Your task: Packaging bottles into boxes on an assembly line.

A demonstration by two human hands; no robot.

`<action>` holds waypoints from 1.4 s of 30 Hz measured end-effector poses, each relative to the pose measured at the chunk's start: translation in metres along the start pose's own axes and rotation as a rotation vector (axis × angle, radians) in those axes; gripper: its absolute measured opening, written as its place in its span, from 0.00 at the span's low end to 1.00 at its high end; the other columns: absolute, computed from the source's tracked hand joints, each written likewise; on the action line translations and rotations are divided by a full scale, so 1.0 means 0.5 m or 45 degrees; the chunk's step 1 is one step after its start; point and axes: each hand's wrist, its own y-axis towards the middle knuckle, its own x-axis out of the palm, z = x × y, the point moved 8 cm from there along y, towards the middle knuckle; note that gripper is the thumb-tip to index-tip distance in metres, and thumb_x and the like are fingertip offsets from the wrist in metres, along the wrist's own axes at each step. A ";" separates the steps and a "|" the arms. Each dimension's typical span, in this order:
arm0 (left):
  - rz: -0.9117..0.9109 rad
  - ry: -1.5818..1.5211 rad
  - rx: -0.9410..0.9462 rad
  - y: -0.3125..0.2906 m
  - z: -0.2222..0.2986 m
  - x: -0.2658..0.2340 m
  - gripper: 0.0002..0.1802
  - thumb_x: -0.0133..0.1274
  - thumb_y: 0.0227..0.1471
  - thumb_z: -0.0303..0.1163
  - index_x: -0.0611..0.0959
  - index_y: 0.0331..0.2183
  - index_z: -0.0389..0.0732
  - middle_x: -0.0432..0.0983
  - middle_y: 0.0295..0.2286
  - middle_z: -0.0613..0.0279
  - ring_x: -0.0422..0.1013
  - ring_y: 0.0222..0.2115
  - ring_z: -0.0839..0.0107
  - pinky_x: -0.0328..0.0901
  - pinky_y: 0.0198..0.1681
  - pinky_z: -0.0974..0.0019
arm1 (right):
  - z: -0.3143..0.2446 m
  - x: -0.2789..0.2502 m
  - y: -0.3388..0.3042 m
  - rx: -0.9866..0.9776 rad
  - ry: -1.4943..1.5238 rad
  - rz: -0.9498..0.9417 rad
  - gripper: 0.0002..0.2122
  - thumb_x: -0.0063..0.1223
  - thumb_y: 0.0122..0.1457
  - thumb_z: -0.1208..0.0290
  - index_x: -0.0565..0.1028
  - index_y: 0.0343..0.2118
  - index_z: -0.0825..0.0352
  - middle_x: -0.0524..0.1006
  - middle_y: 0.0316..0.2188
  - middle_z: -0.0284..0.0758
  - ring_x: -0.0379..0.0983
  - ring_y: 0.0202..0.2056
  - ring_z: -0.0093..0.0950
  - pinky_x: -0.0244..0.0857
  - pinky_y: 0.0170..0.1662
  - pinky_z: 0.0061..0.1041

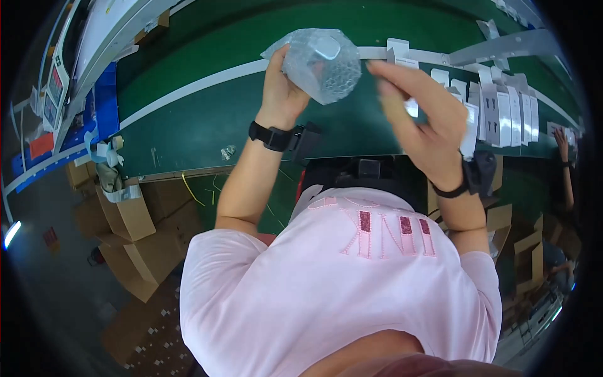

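Note:
My left hand [282, 91] is closed round the edge of a clear bubble-wrap bag [342, 78], raised over the green work surface [207, 119]. A small white rounded object [325, 47] shows at the bag's upper part; whether it lies inside or behind the plastic I cannot tell. To the right of the bag, apart from it, is my right hand [433, 119]. Its thumb and forefinger are spread, the tips smeared by motion, and nothing shows gripped between them. Each wrist wears a black band with a small block on it.
Several white cartons [505, 116] stand in a row at the right. Another white box [402, 53] stands behind my right hand. A metal rail [195, 88] crosses the surface. Open brown cardboard boxes [135, 251] lie below left. At far right, another person's hand [561, 141] reaches in.

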 end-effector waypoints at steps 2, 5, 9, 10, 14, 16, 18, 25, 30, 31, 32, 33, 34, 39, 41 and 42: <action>-0.036 -0.090 -0.037 -0.033 -0.005 0.007 0.20 0.43 0.60 0.40 0.72 0.47 0.37 0.72 0.47 0.57 0.69 0.47 0.63 0.67 0.49 0.59 | -0.001 0.054 0.017 0.295 -0.105 -0.012 0.19 0.64 0.46 0.75 0.77 0.45 0.64 0.79 0.37 0.35 0.72 0.30 0.23 0.66 0.33 0.20; -0.141 0.044 0.373 -0.080 0.025 0.031 0.18 0.45 0.60 0.40 0.72 0.46 0.37 0.73 0.44 0.61 0.71 0.44 0.67 0.67 0.48 0.59 | -0.024 0.092 0.027 0.092 -0.198 0.099 0.23 0.66 0.44 0.73 0.76 0.47 0.61 0.78 0.40 0.33 0.71 0.31 0.23 0.66 0.33 0.19; -0.062 0.099 0.655 -0.135 0.055 0.029 0.17 0.46 0.59 0.39 0.72 0.46 0.39 0.73 0.43 0.62 0.71 0.44 0.68 0.67 0.49 0.61 | -0.090 0.093 0.047 0.091 -0.168 0.073 0.25 0.67 0.43 0.72 0.75 0.48 0.63 0.75 0.45 0.34 0.72 0.35 0.26 0.66 0.33 0.21; -0.083 0.123 0.714 -0.147 0.066 0.031 0.17 0.46 0.59 0.39 0.73 0.46 0.40 0.73 0.44 0.62 0.71 0.45 0.68 0.66 0.50 0.61 | -0.119 0.080 0.063 0.131 -0.051 0.124 0.15 0.64 0.46 0.76 0.75 0.38 0.67 0.74 0.39 0.38 0.72 0.32 0.28 0.66 0.31 0.21; -0.214 0.001 0.557 -0.171 0.071 0.061 0.18 0.46 0.59 0.40 0.72 0.47 0.40 0.71 0.45 0.61 0.70 0.45 0.67 0.66 0.51 0.59 | -0.112 0.068 0.032 -0.255 -0.034 0.143 0.21 0.67 0.44 0.71 0.75 0.44 0.66 0.73 0.46 0.38 0.72 0.36 0.29 0.67 0.35 0.22; -0.223 -0.037 0.348 -0.174 0.045 0.081 0.19 0.46 0.59 0.41 0.72 0.47 0.40 0.71 0.46 0.60 0.70 0.46 0.67 0.65 0.51 0.58 | -0.096 0.057 0.019 -0.327 -0.083 0.126 0.20 0.67 0.44 0.71 0.75 0.42 0.67 0.73 0.46 0.40 0.72 0.36 0.29 0.67 0.35 0.22; -0.408 -0.430 -0.210 -0.181 -0.025 0.104 0.21 0.43 0.60 0.41 0.71 0.49 0.38 0.71 0.47 0.56 0.69 0.48 0.64 0.66 0.52 0.58 | -0.096 0.065 0.009 -0.451 -0.180 0.134 0.18 0.69 0.42 0.70 0.75 0.37 0.67 0.74 0.43 0.42 0.71 0.34 0.29 0.67 0.36 0.22; -0.430 -1.032 -0.732 -0.218 -0.119 0.126 0.20 0.42 0.61 0.38 0.67 0.51 0.35 0.67 0.48 0.51 0.67 0.50 0.60 0.70 0.51 0.59 | -0.126 0.034 0.053 -0.198 0.165 0.158 0.09 0.63 0.44 0.79 0.75 0.29 0.73 0.73 0.35 0.44 0.72 0.29 0.34 0.68 0.32 0.24; -0.430 -1.057 -0.798 -0.210 -0.141 0.149 0.18 0.43 0.61 0.36 0.68 0.48 0.35 0.68 0.46 0.53 0.68 0.49 0.61 0.70 0.51 0.60 | -0.093 0.012 0.034 -0.082 0.308 0.286 0.10 0.64 0.44 0.77 0.74 0.28 0.72 0.73 0.37 0.47 0.73 0.31 0.37 0.69 0.32 0.26; -0.447 -1.090 -0.837 -0.211 -0.147 0.154 0.18 0.43 0.61 0.36 0.68 0.48 0.34 0.68 0.46 0.53 0.68 0.49 0.61 0.70 0.51 0.60 | -0.087 0.011 0.029 -0.106 0.337 0.323 0.10 0.64 0.44 0.76 0.74 0.29 0.72 0.73 0.37 0.47 0.73 0.31 0.37 0.69 0.33 0.26; -0.436 -1.088 -0.841 -0.211 -0.152 0.154 0.18 0.43 0.61 0.36 0.68 0.48 0.34 0.68 0.46 0.53 0.68 0.49 0.61 0.70 0.51 0.60 | -0.083 0.010 0.024 -0.133 0.365 0.355 0.11 0.65 0.44 0.75 0.75 0.29 0.72 0.73 0.38 0.48 0.73 0.31 0.37 0.69 0.33 0.26; -0.385 -1.064 -0.800 -0.206 -0.155 0.146 0.17 0.43 0.61 0.36 0.68 0.48 0.36 0.68 0.46 0.53 0.68 0.49 0.61 0.70 0.50 0.60 | -0.078 0.010 0.019 -0.161 0.393 0.387 0.11 0.65 0.45 0.75 0.75 0.30 0.72 0.73 0.38 0.48 0.73 0.32 0.37 0.69 0.34 0.26; -0.337 -1.039 -0.759 -0.202 -0.158 0.138 0.17 0.44 0.60 0.36 0.68 0.48 0.37 0.68 0.46 0.54 0.68 0.49 0.61 0.71 0.49 0.60 | -0.074 0.010 0.014 -0.191 0.420 0.418 0.12 0.65 0.45 0.74 0.75 0.31 0.71 0.73 0.39 0.48 0.73 0.32 0.36 0.69 0.34 0.27; -0.264 0.054 0.000 -0.184 -0.140 0.073 0.17 0.46 0.58 0.36 0.70 0.48 0.41 0.69 0.46 0.56 0.68 0.46 0.62 0.67 0.50 0.58 | -0.066 -0.022 0.013 -0.055 0.470 0.295 0.15 0.63 0.51 0.67 0.76 0.38 0.70 0.73 0.43 0.47 0.72 0.34 0.34 0.69 0.38 0.29; -0.280 1.106 0.389 -0.176 -0.118 0.074 0.20 0.48 0.56 0.38 0.70 0.49 0.41 0.71 0.46 0.56 0.68 0.45 0.60 0.62 0.53 0.56 | -0.011 0.014 -0.026 -0.134 -0.026 0.029 0.45 0.70 0.36 0.65 0.58 0.61 0.60 0.57 0.59 0.49 0.65 0.42 0.45 0.65 0.44 0.35; -0.117 0.576 0.149 -0.111 -0.125 0.022 0.21 0.48 0.55 0.38 0.70 0.49 0.40 0.71 0.46 0.55 0.68 0.46 0.58 0.62 0.53 0.56 | 0.020 0.009 -0.045 0.067 -0.111 -0.133 0.47 0.70 0.40 0.62 0.53 0.64 0.61 0.53 0.61 0.49 0.61 0.53 0.50 0.63 0.52 0.38</action>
